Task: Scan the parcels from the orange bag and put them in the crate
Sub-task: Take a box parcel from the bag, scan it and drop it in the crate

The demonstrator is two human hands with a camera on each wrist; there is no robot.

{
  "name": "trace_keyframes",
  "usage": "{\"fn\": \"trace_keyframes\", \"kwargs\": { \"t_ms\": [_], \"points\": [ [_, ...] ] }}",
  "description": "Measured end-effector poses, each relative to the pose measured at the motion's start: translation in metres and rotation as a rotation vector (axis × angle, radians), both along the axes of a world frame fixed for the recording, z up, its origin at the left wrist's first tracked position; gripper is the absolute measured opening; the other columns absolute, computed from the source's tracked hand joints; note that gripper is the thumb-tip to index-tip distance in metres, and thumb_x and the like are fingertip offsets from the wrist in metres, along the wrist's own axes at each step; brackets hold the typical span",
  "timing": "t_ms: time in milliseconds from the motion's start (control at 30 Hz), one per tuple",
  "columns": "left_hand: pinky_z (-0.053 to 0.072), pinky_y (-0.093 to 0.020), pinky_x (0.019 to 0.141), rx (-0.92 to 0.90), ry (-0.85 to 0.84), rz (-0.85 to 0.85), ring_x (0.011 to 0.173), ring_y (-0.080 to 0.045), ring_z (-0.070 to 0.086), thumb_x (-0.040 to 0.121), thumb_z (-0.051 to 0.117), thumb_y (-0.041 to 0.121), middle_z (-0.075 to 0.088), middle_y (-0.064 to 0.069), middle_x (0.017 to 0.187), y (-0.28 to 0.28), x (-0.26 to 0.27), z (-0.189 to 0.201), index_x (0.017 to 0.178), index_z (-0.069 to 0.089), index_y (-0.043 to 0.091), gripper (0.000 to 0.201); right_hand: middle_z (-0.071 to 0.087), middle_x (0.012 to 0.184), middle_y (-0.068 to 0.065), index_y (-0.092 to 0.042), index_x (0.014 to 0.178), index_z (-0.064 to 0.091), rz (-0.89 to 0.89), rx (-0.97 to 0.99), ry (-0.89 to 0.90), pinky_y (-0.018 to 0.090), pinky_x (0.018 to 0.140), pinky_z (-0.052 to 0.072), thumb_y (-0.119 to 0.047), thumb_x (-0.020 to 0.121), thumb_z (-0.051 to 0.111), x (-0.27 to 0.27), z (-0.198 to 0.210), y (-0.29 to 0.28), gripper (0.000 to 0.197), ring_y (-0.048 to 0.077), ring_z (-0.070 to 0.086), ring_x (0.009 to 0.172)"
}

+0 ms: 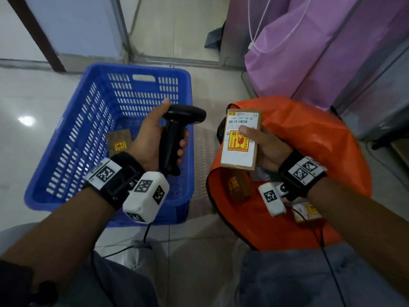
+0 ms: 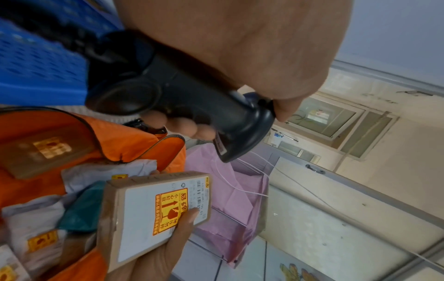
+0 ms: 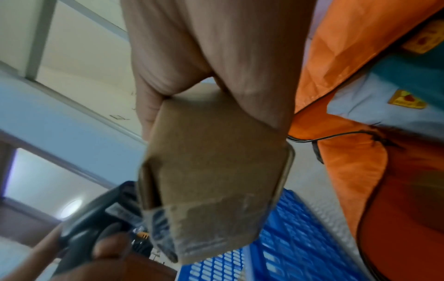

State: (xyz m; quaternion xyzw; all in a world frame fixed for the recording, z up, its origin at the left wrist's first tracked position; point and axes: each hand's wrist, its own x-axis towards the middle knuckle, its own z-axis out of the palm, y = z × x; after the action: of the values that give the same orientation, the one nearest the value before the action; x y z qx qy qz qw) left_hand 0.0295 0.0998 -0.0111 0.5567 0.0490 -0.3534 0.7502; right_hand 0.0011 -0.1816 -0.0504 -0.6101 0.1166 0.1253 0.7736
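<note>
While left hand point(image 1: 150, 140) grips scanner point(image 1: 177, 134), right hand point(image 1: 270, 149) holds parcel point(image 1: 240, 140)

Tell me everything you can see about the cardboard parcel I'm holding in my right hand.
The cardboard parcel is a flat brown box with tape at one end. A white shipping label with a barcode covers its face, with a yellow and red fragile sticker on it. The right hand holds it above the open orange bag, label up, thumb pressing on the sticker, fingers behind. The barcode scanner in the left hand is beside it, not touching.
</note>
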Motion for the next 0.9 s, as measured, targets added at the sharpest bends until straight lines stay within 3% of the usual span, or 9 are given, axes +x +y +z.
{"fn": "trace_keyframes", "kwargs": {
  "t_ms": [133, 200, 300, 367, 567, 733, 833, 900],
  "points": [
    [0.041, -0.029, 0.053, -0.093, -0.027, -0.054, 0.054, -0.022, 0.047, 0.09, 0.038, 0.083, 0.05, -0.006, 0.069, 0.002, -0.006, 0.017, 0.089, 0.061, 0.007, 0.079, 0.067, 0.132, 0.021, -0.009, 0.144, 0.053, -0.073, 0.048, -0.045, 0.046, 0.083, 0.06, -0.03, 0.087, 0.073, -0.012, 0.018, 0.012, 0.064, 0.038, 0.067, 0.119],
    [0.041, -0.028, 0.052, -0.117, -0.054, -0.069, 0.054, -0.022, 0.047, 0.09, 0.034, 0.084, 0.05, -0.006, 0.067, 0.002, -0.009, 0.022, 0.089, 0.06, 0.008, 0.08, 0.068, 0.13, 0.021, -0.009, 0.142, 0.055, -0.113, -0.02, -0.068, 0.048, 0.085, 0.06, -0.047, 0.075, 0.082, -0.008, 0.022, 0.017, 0.081, 0.04, 0.067, 0.118],
    [0.04, -0.028, 0.051, -0.141, -0.061, -0.037, 0.052, -0.021, 0.046, 0.091, 0.033, 0.084, 0.049, -0.005, 0.066, 0.004, -0.012, 0.024, 0.085, 0.061, 0.009, 0.081, 0.065, 0.135, 0.02, -0.015, 0.146, 0.051, -0.005, -0.124, -0.064, 0.057, 0.097, 0.054, -0.08, 0.063, 0.071, 0.007, 0.027, 0.027, 0.107, 0.039, 0.064, 0.122],
    [0.04, -0.028, 0.05, -0.146, -0.042, 0.011, 0.052, -0.021, 0.046, 0.09, 0.033, 0.085, 0.049, -0.004, 0.066, 0.007, -0.012, 0.024, 0.083, 0.062, 0.01, 0.081, 0.062, 0.141, 0.016, -0.019, 0.15, 0.046, 0.042, -0.113, -0.049, 0.061, 0.104, 0.048, -0.087, 0.066, 0.058, 0.019, 0.029, 0.036, 0.109, 0.036, 0.062, 0.127],
    [0.042, -0.026, 0.05, -0.11, -0.002, 0.103, 0.051, -0.02, 0.048, 0.089, 0.035, 0.086, 0.051, -0.004, 0.065, 0.017, 0.0, 0.022, 0.08, 0.062, 0.01, 0.081, 0.061, 0.143, 0.012, -0.025, 0.151, 0.043, 0.023, -0.118, -0.039, 0.06, 0.108, 0.045, -0.085, 0.075, 0.045, 0.039, 0.022, 0.054, 0.097, 0.031, 0.062, 0.128],
    [0.038, -0.028, 0.05, -0.073, 0.038, 0.152, 0.05, -0.02, 0.047, 0.088, 0.038, 0.086, 0.051, -0.005, 0.064, 0.021, 0.008, 0.018, 0.079, 0.06, 0.009, 0.08, 0.064, 0.139, 0.009, -0.024, 0.15, 0.045, 0.055, -0.091, -0.002, 0.047, 0.096, 0.057, -0.078, 0.085, 0.034, 0.046, 0.014, 0.054, 0.086, 0.027, 0.067, 0.122],
    [0.038, -0.028, 0.05, -0.008, 0.062, 0.177, 0.049, -0.02, 0.047, 0.087, 0.038, 0.086, 0.051, -0.004, 0.063, 0.02, 0.012, 0.014, 0.078, 0.06, 0.01, 0.079, 0.066, 0.137, 0.011, -0.022, 0.147, 0.048, 0.049, -0.097, 0.012, 0.046, 0.096, 0.057, -0.076, 0.083, 0.041, 0.049, 0.013, 0.058, 0.085, 0.028, 0.067, 0.12],
    [0.039, -0.026, 0.049, 0.042, 0.089, 0.189, 0.048, -0.02, 0.047, 0.086, 0.037, 0.087, 0.051, -0.004, 0.063, 0.019, 0.012, 0.011, 0.078, 0.059, 0.011, 0.08, 0.067, 0.134, 0.012, -0.018, 0.145, 0.051, 0.046, -0.093, 0.018, 0.041, 0.089, 0.061, -0.071, 0.087, 0.041, 0.05, 0.013, 0.063, 0.079, 0.029, 0.069, 0.118]
  ]
}}
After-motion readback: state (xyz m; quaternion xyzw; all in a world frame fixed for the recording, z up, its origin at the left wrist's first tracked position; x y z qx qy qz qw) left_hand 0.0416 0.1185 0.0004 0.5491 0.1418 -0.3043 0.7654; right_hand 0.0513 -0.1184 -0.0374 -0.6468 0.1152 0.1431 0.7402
